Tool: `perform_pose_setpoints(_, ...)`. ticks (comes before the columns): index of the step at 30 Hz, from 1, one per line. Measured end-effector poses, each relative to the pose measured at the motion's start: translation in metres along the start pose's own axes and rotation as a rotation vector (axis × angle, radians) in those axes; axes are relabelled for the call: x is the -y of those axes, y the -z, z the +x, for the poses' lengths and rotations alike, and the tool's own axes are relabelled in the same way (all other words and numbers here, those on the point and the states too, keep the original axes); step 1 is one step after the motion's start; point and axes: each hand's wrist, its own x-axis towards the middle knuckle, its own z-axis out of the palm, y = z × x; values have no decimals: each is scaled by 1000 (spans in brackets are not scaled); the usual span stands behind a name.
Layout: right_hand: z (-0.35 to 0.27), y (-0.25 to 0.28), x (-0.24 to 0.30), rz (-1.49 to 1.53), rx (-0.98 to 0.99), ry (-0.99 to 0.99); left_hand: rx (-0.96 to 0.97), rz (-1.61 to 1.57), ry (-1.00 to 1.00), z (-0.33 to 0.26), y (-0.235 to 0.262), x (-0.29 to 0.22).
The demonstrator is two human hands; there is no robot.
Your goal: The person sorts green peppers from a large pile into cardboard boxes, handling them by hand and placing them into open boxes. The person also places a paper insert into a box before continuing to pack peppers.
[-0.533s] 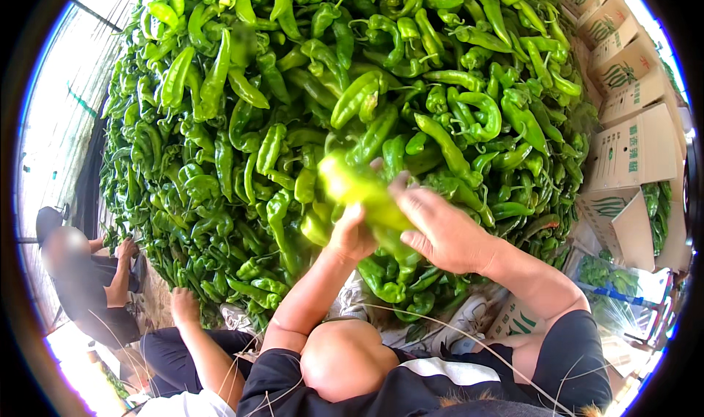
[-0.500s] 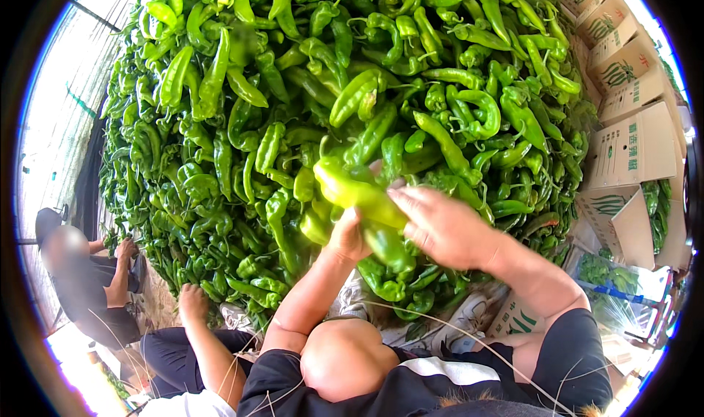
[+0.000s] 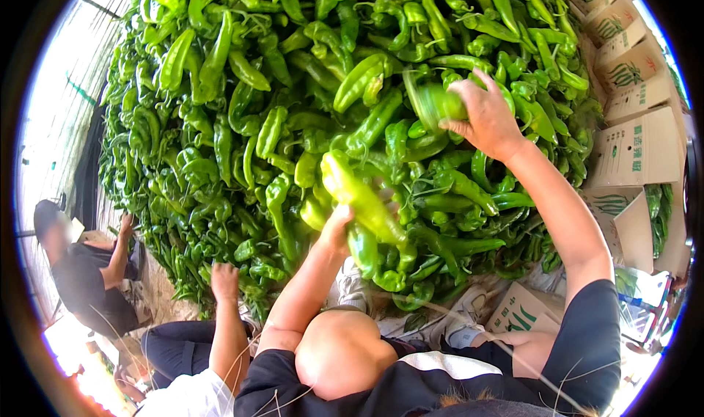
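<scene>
In front of me rises a big heap of long green peppers (image 3: 213, 134). My left hand (image 3: 337, 230) is closed round several peppers at the heap's near side, among them a large pale yellow-green pepper (image 3: 356, 189) that slants upward to the left. The heap and the peppers hide most of its fingers. Farther out and to the right, my right hand (image 3: 488, 116) is over the heap, with its thumb and fingers about a green pepper (image 3: 440, 103) smeared by motion.
Along the right stand open cardboard boxes (image 3: 636, 145), one with peppers inside. Another box (image 3: 522, 311) lies by my right leg. To my left, a person in white (image 3: 191, 396) reaches a hand (image 3: 225, 279) to the heap's edge; a person in dark clothes (image 3: 92, 285) sits beyond.
My right hand has moved away from my left hand, outward and to the right, with a green pepper. My left hand stays nearly in place. The neighbour's hand has shifted right.
</scene>
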Motion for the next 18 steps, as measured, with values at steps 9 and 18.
perform_pose_setpoints(9,-40,-28,135,600,315,-303,-9,-32,-67,2,2,8)
perform_pose_setpoints(18,-42,-90,39,63,349,-450,275,-171,50,12,-15,3)
